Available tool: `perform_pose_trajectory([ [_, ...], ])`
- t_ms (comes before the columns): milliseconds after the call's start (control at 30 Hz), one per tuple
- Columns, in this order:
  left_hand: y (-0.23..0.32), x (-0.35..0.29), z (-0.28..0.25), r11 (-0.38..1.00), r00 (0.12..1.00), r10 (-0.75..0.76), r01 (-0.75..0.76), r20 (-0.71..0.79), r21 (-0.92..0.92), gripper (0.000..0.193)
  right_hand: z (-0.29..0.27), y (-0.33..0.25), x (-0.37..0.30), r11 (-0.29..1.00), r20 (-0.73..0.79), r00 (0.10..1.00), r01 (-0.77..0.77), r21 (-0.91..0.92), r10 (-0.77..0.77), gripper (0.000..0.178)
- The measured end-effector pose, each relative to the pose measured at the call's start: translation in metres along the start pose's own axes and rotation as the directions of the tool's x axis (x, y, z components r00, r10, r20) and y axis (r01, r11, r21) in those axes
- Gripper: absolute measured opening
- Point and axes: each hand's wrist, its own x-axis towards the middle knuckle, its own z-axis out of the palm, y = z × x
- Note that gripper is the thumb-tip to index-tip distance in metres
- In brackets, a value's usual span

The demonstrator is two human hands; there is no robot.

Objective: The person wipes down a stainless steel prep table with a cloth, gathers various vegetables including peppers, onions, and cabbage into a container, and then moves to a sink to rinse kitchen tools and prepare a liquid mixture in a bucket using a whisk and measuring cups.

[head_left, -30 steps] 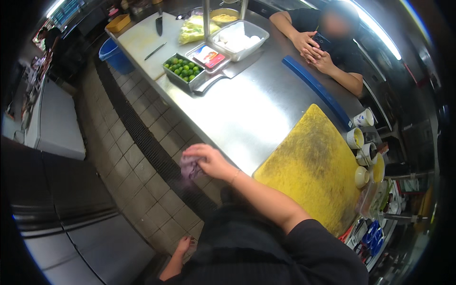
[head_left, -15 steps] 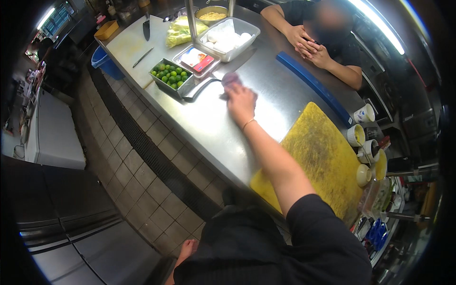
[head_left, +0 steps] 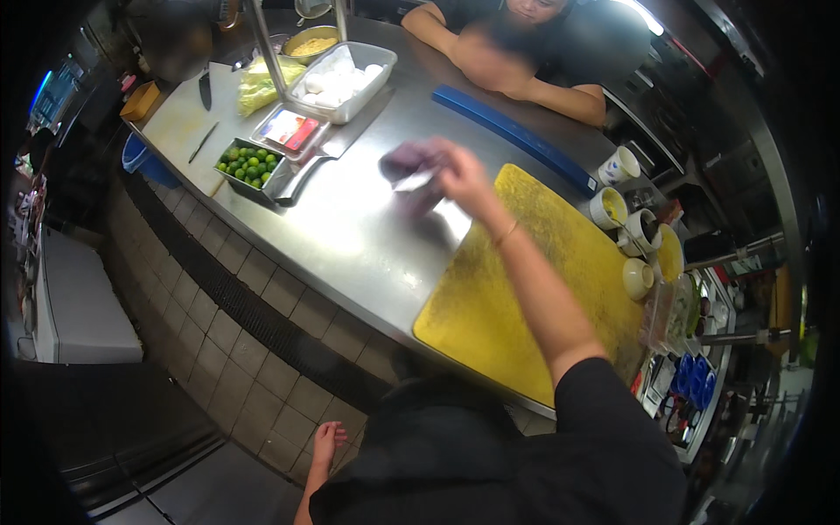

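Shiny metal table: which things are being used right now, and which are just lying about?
Being used:
crumpled purple cloth, gripped by the right hand
probably the flat steel table beneath it

Just lying about:
big rectangular yellow cutting board
long blue bar
small round green limes
black-handled steel knife

A dark grating (head_left: 220,284) runs along the tiled floor (head_left: 249,353).

steel tbl (head_left: 346,258), from its ctr

yellow chopping bd (head_left: 477,306) 4 o'clock; long blue bar (head_left: 516,137) 2 o'clock; clear tub (head_left: 360,103) 12 o'clock; sm. labelled box (head_left: 290,131) & lg. knife (head_left: 306,178) approx 10; metal tin (head_left: 282,178) w/ limes 9; white bd (head_left: 179,127) 10, further out.
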Motion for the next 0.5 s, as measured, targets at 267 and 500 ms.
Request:
perform_pose_trajectory([
  [267, -0.094, 0.043, -0.046, 0.967, 0.985, -0.131, 0.102, 0.111, 0.235, 0.025, 0.05, -0.01, -0.08, 0.33, 0.073, 0.971, -0.007, -0.944, 0.229, 0.021],
  [500, -0.052, 0.084, -0.052, 0.935, 0.984, -0.118, 0.065, 0.131, 0.349, 0.028, 0.093, -0.097, -0.184, 0.988, 0.663, 0.733, -0.12, -0.094, 0.152, 0.037],
])
